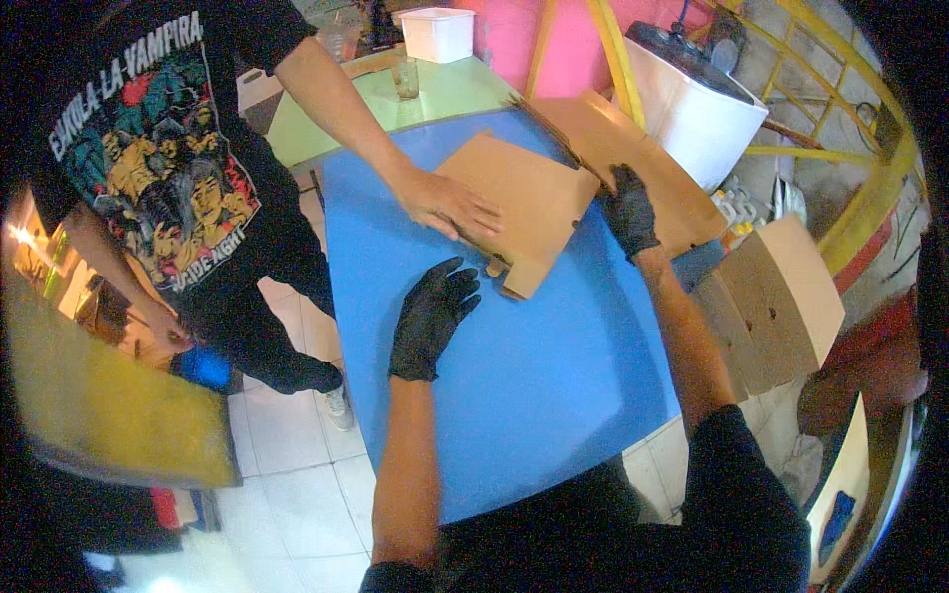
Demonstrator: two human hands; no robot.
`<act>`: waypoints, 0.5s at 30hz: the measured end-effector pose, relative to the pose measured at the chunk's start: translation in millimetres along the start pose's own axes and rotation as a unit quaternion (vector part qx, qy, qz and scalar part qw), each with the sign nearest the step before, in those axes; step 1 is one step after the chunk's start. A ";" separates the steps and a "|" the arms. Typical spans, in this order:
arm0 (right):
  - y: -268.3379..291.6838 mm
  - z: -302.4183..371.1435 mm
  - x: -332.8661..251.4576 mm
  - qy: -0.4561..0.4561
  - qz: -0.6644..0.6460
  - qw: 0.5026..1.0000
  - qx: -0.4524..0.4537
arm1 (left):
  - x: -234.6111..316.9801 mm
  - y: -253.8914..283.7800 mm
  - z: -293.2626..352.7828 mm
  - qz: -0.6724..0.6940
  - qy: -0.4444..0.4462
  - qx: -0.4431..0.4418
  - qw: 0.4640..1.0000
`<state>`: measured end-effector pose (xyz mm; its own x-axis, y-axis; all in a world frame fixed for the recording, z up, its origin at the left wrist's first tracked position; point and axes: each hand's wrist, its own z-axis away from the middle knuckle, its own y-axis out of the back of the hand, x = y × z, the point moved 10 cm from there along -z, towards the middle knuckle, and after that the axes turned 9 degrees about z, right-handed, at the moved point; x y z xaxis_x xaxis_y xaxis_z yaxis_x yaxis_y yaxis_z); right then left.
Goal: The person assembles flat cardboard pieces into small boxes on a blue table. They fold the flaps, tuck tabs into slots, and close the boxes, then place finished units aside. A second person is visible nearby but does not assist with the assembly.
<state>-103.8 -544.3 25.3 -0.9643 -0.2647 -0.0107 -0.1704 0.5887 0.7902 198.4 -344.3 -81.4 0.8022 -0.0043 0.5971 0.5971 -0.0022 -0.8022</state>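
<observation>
My left hand, in a black glove, hovers over the blue tabletop with its fingers apart and nothing in them. Just beyond it lies a folded brown cardboard box, its small flaps sticking out at the near edge. Across the table, a co-worker's bare hand rests flat on that box. My right hand, also gloved in black, touches flat cardboard sheets at the table's right side; its fingers are stretched over them. What lies under its palm is hidden.
A standing cardboard box is right of the table. Behind are a white bin with a dark lid and a yellow metal frame. A glass and white tub stand on the green far end. The co-worker stands at left.
</observation>
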 end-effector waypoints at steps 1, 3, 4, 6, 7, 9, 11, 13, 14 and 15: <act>5.5 -0.7 -15.5 0.049 -0.023 0.998 0.040 | -3.0 6.2 2.9 -0.010 0.013 0.028 0.999; 6.4 2.1 -43.3 0.105 -0.052 0.992 0.050 | -2.7 3.9 5.2 0.013 0.017 0.018 1.000; 6.0 -0.7 -42.8 0.070 -0.103 0.992 0.030 | 1.6 2.0 5.3 0.010 0.007 0.013 1.000; 8.1 12.3 -24.9 -0.110 -0.246 0.963 0.025 | 3.8 2.6 7.9 0.001 0.016 0.028 0.999; 7.7 21.6 -20.0 -0.183 -0.318 0.930 0.032 | 7.4 2.1 8.6 -0.004 0.010 0.030 0.999; 10.9 36.9 -35.8 -0.202 -0.456 0.863 0.075 | 10.6 -1.9 8.3 0.021 0.018 0.011 1.000; -7.1 55.9 -45.1 -0.251 -0.558 0.789 0.051 | 6.5 2.4 6.5 0.054 0.042 0.030 0.997; -11.5 67.4 -41.2 -0.261 -0.534 0.800 0.075 | 2.4 5.3 4.8 0.023 0.037 0.035 0.998; -18.0 65.1 -38.8 -0.258 -0.529 0.805 0.073 | 5.3 2.8 -0.3 0.010 0.014 0.016 1.000; -24.4 65.5 -32.7 -0.259 -0.524 0.809 0.062 | -1.5 7.1 -3.1 -0.012 0.028 0.029 0.999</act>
<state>-81.3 -500.0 -33.8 -0.2277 -0.3319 -0.9154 -0.9377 0.3283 0.1142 201.4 -347.4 -88.0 0.7869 -0.0607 0.6141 0.6170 0.0552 -0.7850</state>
